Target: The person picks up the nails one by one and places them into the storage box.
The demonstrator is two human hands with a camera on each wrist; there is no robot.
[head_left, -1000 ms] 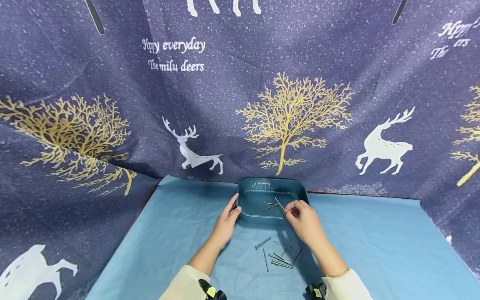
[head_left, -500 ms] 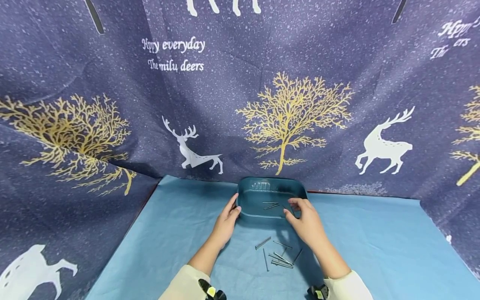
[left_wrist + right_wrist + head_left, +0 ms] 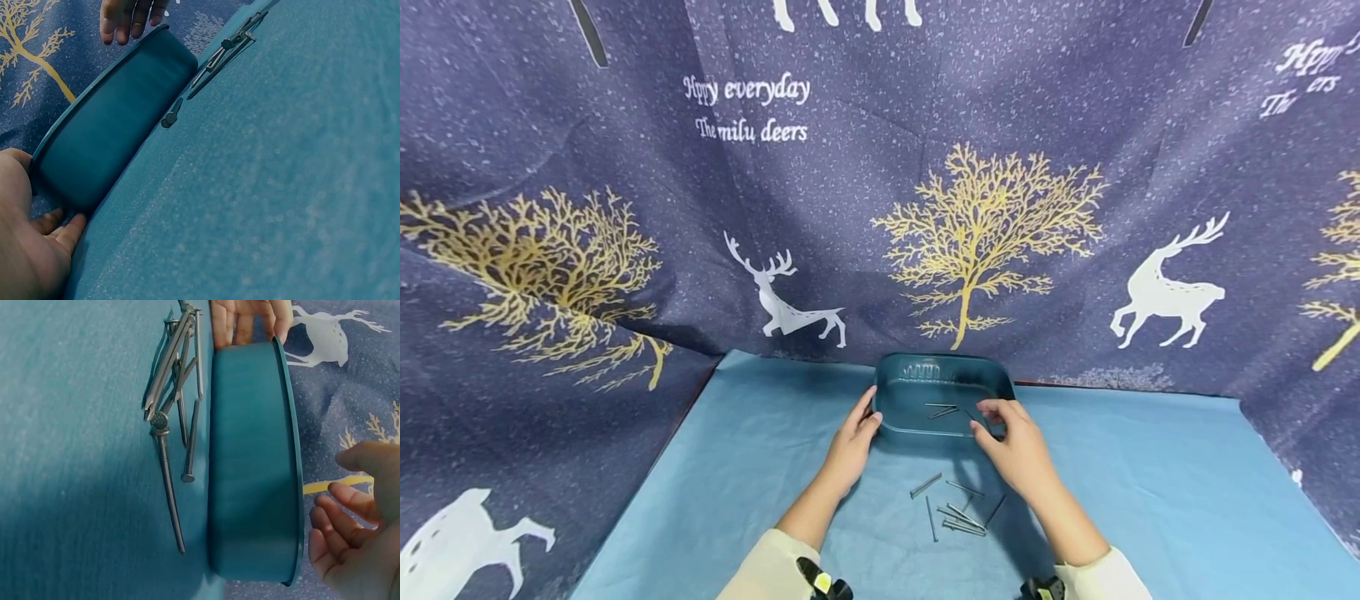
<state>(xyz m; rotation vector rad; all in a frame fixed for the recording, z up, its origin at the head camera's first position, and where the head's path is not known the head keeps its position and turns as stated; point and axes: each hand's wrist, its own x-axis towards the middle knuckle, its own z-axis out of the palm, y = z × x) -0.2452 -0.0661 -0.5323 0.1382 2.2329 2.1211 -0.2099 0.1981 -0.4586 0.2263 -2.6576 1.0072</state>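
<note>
A dark teal plastic tray (image 3: pixel 917 425) stands at the far side of the cloth. My left hand (image 3: pixel 848 450) holds its left end, with fingers along the wall and rim in the left wrist view. Over the right end hovers my right hand (image 3: pixel 1017 442), thumb and fingers parted and nothing gripped; in the right wrist view its fingers (image 3: pixel 337 531) are loosely bent beside the rim. Several nails (image 3: pixel 942 410) lie on the tray floor, and one more nail (image 3: pixel 973 416) shows just beneath the right hand, partly hidden.
In front of the tray, several loose nails (image 3: pixel 964 518) lie in a crossed heap on the light blue cloth (image 3: pixel 1150 483). A single nail (image 3: pixel 926 486) lies nearer the tray. Behind it hangs a dark blue patterned curtain (image 3: pixel 865 208).
The right hand's thumb and fingers have parted and let go of a nail, which dropped into the tray. The left hand has kept its place at the tray's left end.
</note>
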